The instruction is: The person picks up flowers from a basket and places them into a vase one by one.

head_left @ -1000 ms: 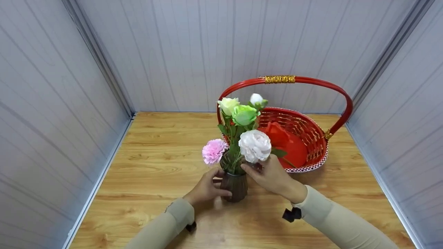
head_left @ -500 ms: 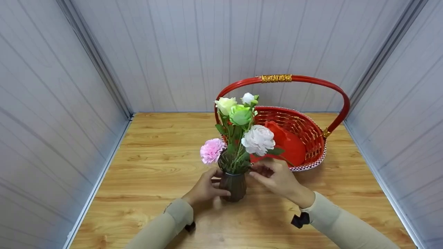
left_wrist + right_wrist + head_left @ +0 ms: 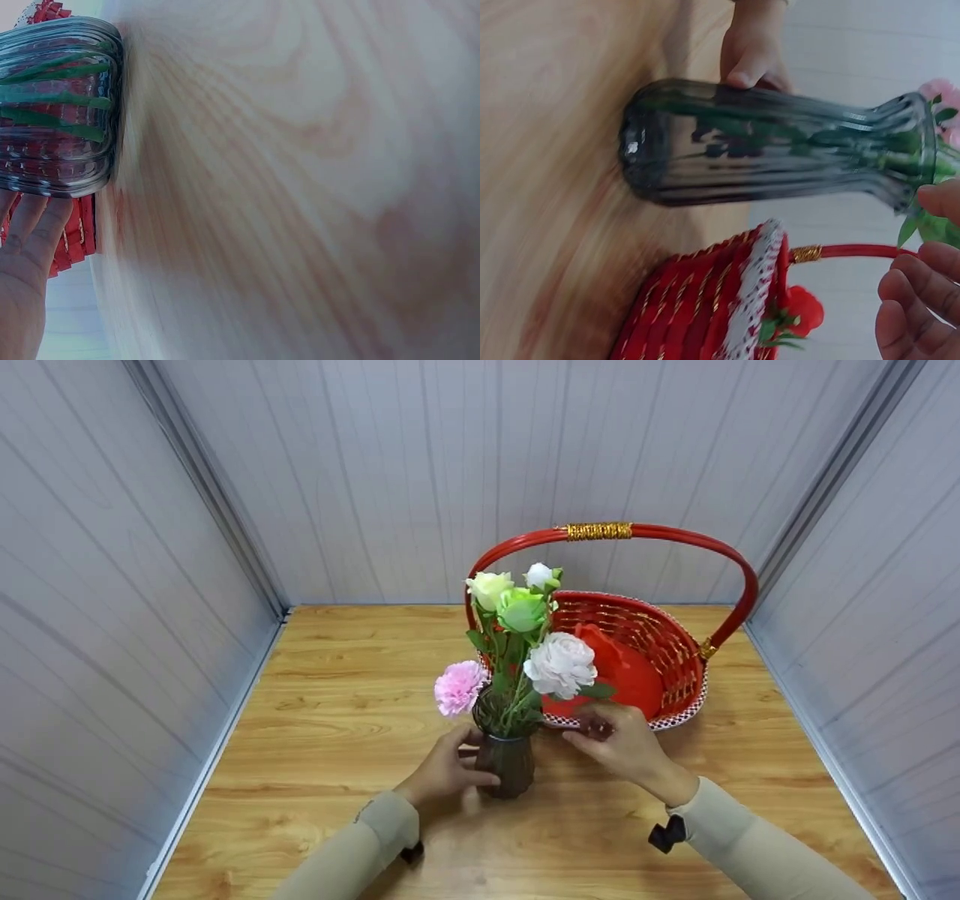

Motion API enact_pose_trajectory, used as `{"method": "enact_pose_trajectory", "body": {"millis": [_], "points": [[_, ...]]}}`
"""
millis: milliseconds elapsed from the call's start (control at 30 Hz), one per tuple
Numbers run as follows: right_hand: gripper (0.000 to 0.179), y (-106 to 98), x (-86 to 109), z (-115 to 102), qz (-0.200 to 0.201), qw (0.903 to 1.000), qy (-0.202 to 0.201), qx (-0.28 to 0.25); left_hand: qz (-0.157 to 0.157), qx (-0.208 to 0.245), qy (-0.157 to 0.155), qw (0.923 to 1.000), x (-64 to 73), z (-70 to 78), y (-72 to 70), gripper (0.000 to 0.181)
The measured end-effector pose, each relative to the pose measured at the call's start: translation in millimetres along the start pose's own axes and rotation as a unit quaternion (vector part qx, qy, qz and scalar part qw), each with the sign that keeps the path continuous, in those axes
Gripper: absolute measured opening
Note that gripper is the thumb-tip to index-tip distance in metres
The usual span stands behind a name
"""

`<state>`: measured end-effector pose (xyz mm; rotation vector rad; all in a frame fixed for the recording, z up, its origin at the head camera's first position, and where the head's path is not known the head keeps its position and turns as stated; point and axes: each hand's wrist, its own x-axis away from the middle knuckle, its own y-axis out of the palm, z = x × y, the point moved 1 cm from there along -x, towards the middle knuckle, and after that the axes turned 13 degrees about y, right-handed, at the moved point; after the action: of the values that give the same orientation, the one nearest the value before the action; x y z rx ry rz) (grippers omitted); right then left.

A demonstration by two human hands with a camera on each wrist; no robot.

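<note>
A grey ribbed glass vase stands upright on the table, green stems showing through its wall. My left hand holds it low on the left side, thumb in front and other fingers behind. In the vase are a pink carnation, a large white flower, a green rose, a pale yellow rose and a small white bud. To the right of the vase, my right hand hovers before the basket, fingers loosely bent, holding nothing visible.
A red woven basket with a tall arched handle stands behind and right of the vase. A red flower with green leaves lies in it. Panelled walls enclose the wooden table at the back and sides.
My right hand has let go near the white flower and drawn back to the right. The white flower now sits slightly higher and further right. My left hand stays on the vase.
</note>
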<state>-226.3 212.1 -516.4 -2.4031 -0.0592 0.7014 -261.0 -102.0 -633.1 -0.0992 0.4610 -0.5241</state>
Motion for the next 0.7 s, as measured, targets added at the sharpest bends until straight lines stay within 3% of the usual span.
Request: {"method": "enact_pose_trajectory", "body": {"millis": [333,567,700], "points": [[0.038,-12.5,-7.5,28.5,0.006,0.9994,0.024,0.025,0.003,0.018,-0.005,0.9998,0.4,2.7,0.0,0.058],[0.026,-20.0,-11.5,49.0,0.004,0.9967,0.07,0.042,0.0,0.021,0.003,0.9998,-0.3,1.8,0.2,0.059],[0.029,-24.4,-16.0,59.7,-0.01,0.9942,0.091,0.055,0.001,0.02,0.001,0.9998,-0.4,2.2,0.0,0.059]]}}
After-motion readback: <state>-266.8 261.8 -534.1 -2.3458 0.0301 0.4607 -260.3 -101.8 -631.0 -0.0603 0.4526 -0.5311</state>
